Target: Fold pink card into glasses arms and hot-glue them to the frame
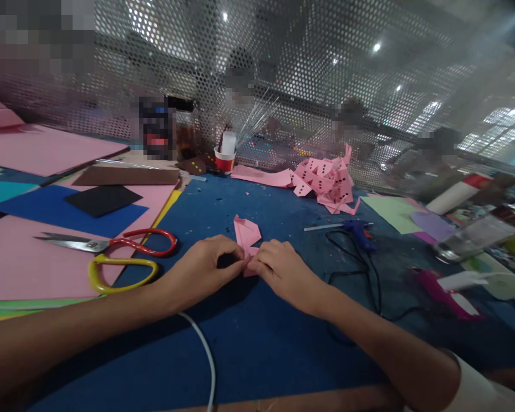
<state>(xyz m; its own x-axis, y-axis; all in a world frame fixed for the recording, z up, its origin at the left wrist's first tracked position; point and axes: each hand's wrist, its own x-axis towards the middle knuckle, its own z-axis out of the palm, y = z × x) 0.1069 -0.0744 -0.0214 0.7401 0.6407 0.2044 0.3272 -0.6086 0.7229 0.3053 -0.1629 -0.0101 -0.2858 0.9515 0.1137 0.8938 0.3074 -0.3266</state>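
A small folded pink paper is held at its lower end over the blue table, its wider part pointing away from me. My left hand pinches it from the left with thumb and fingers. From the right, my right hand grips the same paper with its fingers bent together. The fingertips hide part of the lower folds. Scissors with one red and one yellow handle lie left of my left hand. Behind the hands, a pile of folded pink pieces with black dots sits near the mesh.
Coloured sheets cover the left side. A red paper cup stands at the back. Right of my hands lie a blue glue gun with a black cord and a magenta tool. A white cable runs near the front edge.
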